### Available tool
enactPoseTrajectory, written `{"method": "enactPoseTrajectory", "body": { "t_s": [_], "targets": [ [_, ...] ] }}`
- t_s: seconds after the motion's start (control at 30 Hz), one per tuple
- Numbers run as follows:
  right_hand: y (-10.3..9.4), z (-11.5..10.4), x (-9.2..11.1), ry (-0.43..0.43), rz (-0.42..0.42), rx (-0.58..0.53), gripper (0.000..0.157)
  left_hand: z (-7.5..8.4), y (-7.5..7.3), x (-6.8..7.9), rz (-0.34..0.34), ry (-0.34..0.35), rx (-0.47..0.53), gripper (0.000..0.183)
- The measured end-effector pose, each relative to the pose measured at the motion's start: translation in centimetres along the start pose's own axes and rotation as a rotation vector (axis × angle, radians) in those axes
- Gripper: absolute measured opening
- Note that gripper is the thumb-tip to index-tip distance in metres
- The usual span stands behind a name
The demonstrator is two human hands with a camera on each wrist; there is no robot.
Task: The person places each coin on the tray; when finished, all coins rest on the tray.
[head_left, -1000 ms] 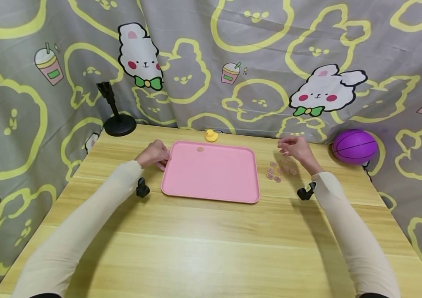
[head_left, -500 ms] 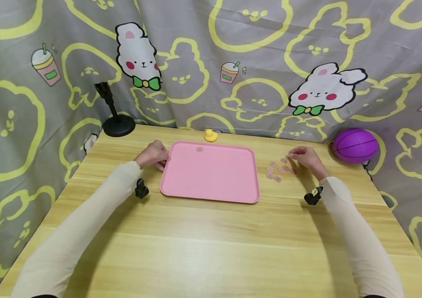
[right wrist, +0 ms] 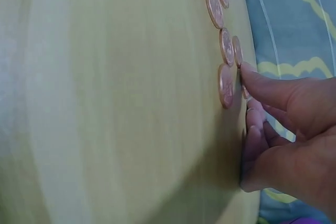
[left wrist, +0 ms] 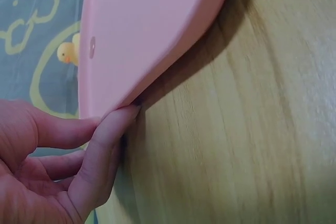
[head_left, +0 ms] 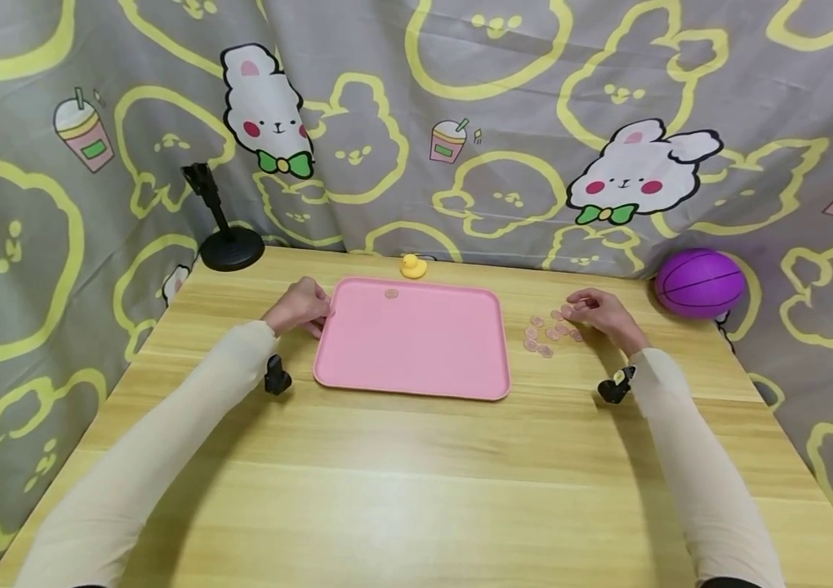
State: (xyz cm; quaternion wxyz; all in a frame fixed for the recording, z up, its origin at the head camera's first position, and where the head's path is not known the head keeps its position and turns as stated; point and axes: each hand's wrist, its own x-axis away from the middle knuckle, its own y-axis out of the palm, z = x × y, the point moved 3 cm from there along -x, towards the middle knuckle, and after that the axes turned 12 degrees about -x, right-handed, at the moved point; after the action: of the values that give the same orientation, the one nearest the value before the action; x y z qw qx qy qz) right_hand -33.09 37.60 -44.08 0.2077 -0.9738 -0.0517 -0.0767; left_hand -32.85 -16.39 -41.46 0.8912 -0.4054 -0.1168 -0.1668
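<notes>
My left hand (head_left: 299,306) pinches the left rim of a pink tray (head_left: 416,347) between thumb and bent forefinger; in the left wrist view that rim stands a little off the wood. One copper-coloured coin (head_left: 391,294) lies in the tray by its far rim. Right of the tray, several more coins (head_left: 531,333) are spread over the table. My right hand (head_left: 602,313) is low at the far side of that group. In the right wrist view its thumb and fingers close around a coin (right wrist: 245,92), mostly hidden, beside other flat coins (right wrist: 226,86).
A yellow rubber duck (head_left: 413,267) sits just behind the tray. At the back left stands a black stand (head_left: 231,247) with a round base, and a purple ball (head_left: 699,283) at the back right. A patterned grey curtain (head_left: 358,49) borders the wooden table (head_left: 402,482).
My right hand has come down and slightly right to the far coins, and its fingers have closed in on one. The left hand keeps its hold on the tray.
</notes>
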Motion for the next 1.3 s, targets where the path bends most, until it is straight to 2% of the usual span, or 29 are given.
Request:
{"method": "enactPoseTrajectory", "body": {
  "t_s": [0.2, 0.3, 0.4, 0.63, 0.93, 1.13, 1.3],
  "targets": [
    [0.4, -1.4, 1.1, -0.031, -0.025, -0.007, 0.041, 0.4, 0.4, -0.3, -0.023, 0.014, 0.02, 0.013],
    [0.2, -1.5, 1.2, -0.038, -0.02, 0.011, 0.039, 0.9, 0.6, -0.6, -0.031, 0.022, 0.008, 0.017],
    [-0.1, -0.4, 0.4, -0.046, 0.009, 0.062, 0.037, 1.1, 0.6, -0.6, -0.029, 0.021, -0.007, 0.027],
    [-0.2, -0.4, 0.3, -0.028, 0.062, 0.108, 0.029, 1.2, 0.5, -0.5, -0.021, 0.043, -0.008, 0.019],
    [0.0, -0.8, 0.5, 0.018, 0.059, 0.089, 0.027, 1.3, 0.3, -0.3, -0.059, 0.024, 0.026, 0.011],
    [-0.2, -1.4, 0.7, 0.029, 0.144, 0.02, 0.031, 1.3, 0.0, -0.3, -0.053, 0.03, 0.013, 0.013],
    [-0.6, -1.3, 0.9, 0.037, 0.199, -0.066, 0.036, 1.0, 0.2, -0.7, -0.073, 0.019, 0.049, 0.017]
  ]
}}
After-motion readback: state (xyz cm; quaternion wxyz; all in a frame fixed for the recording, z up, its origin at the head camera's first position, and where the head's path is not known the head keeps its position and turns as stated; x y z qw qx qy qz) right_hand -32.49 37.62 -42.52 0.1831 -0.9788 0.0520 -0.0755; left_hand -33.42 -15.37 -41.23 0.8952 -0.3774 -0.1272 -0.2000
